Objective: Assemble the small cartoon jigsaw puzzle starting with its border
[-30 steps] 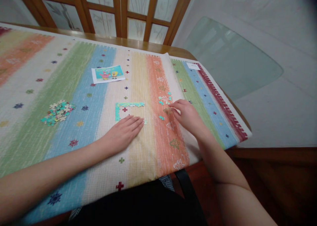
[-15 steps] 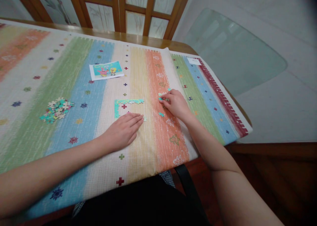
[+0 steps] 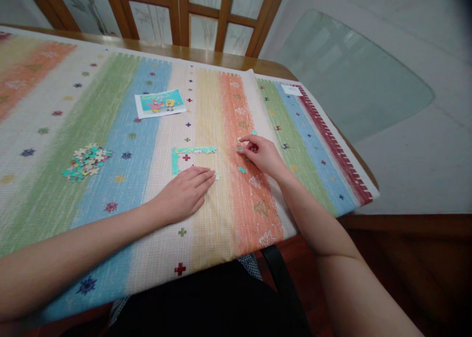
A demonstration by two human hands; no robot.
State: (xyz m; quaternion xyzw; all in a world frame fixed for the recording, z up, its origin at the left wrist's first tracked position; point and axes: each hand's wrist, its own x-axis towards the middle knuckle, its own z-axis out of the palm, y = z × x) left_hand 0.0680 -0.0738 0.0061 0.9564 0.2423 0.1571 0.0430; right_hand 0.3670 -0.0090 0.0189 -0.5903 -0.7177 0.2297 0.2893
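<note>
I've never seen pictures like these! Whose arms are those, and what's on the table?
There's no robot: these are one person's bare hands. The camera sits on their head, looking forward and down.

On the striped, colourful cloth lie a heap of small turquoise and cream puzzle pieces, a thin turquoise corner of joined pieces, and a printed picture sheet showing pink and yellow cartoon figures.

The left hand lies flat, partly covering the joined corner. The right hand is among loose turquoise pieces; I can't tell if it's gripping one.
</note>
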